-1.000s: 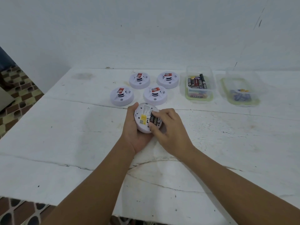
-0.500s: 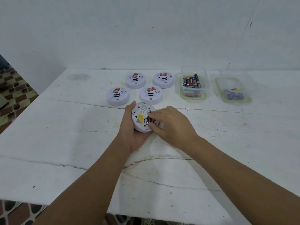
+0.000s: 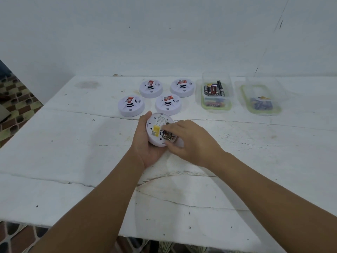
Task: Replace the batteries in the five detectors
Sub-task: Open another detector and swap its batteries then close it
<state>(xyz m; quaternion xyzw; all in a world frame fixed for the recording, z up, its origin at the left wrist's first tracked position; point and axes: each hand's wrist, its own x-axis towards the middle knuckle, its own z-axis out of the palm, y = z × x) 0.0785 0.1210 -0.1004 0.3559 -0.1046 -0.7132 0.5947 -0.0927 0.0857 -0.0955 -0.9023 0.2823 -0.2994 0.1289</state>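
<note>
The white tabletop (image 3: pixel 73 143) carries everything, its paint cracked in long lines. At its far right stand two clear plastic containers with green rims. The nearer-centre container (image 3: pixel 217 92) holds a row of dark and red batteries (image 3: pixel 213 89) lying side by side, one black cell leaning across them; more coloured cells show dimly through its front wall. The right container (image 3: pixel 261 99) holds a small heap of bluish batteries (image 3: pixel 261 105), blurred, with a yellowish bit on top. Left of the containers four white round detectors (image 3: pixel 168 105) sit face up in a loose cluster, each with a red label. The fifth detector (image 3: pixel 158 131) is held just above the tabletop, back side up, cupped in the left hand (image 3: pixel 145 148), whose grip wraps its lower rim. The right hand (image 3: pixel 189 141) pinches at a battery (image 3: pixel 166 135) in the open compartment, grip narrow on it.
</note>
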